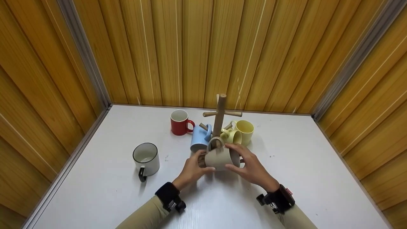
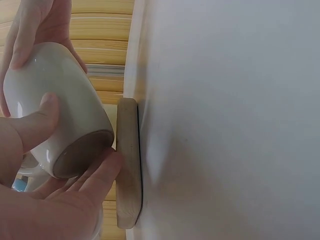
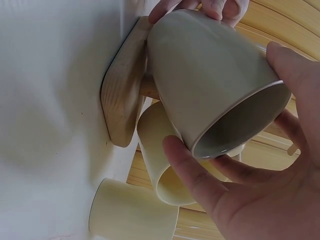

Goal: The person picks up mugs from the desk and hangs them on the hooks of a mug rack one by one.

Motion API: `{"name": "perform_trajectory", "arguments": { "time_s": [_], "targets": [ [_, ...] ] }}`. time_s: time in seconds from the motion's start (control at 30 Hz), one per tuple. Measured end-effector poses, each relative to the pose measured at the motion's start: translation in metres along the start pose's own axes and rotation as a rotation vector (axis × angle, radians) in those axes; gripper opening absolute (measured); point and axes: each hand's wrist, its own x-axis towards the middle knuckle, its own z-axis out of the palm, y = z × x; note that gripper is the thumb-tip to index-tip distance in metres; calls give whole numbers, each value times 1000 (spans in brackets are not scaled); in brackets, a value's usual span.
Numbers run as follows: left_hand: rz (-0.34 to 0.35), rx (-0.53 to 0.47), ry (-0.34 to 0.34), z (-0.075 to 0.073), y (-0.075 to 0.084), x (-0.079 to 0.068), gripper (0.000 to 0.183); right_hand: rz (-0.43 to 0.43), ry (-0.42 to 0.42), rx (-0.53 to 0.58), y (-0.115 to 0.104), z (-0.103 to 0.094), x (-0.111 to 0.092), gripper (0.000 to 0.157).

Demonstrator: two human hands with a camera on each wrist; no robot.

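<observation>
A grey-beige mug point(image 1: 219, 160) lies sideways between both hands, its handle pointing up, in front of a wooden mug tree point(image 1: 219, 119). My left hand point(image 1: 191, 170) grips the mug's bottom end, thumb on the near side and fingers around the base. At the other end, my right hand point(image 1: 252, 166) holds the mug by its rim, thumb and fingers spread around the mouth. The tree's wooden base point(image 2: 128, 165) shows just below the mug. A light blue mug point(image 1: 199, 138) hangs on the tree's left lower peg, and a pale yellow mug point(image 3: 155, 145) on the right one.
A second yellow mug point(image 1: 249, 136) stands upright behind the hanging one at right. Back left is a red mug point(image 1: 179, 126), upright with its handle to the right. A white mug with black rim and handle point(image 1: 151, 163) stands front left. Wood-patterned walls border the white table point(image 1: 302, 165).
</observation>
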Motion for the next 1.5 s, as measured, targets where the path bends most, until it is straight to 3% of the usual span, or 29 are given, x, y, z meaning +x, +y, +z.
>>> {"name": "perform_trajectory", "arguments": {
  "time_s": [0.7, 0.93, 1.1, 1.5],
  "targets": [
    [10, 43, 3, 0, -2, 1, 66, 37, -3, -30, 0, 2, 0, 70],
    [-1, 10, -1, 0, -3, 0, 67, 25, -5, -22, 1, 3, 0, 70],
    [-11, 42, 0, -3, -1, -3, 69, 26, -14, -13, 1, 2, -1, 70],
    [20, 32, 33, -9, 0, -7, 71, -2, 2, -30, 6, 3, -4, 69]
  ]
}}
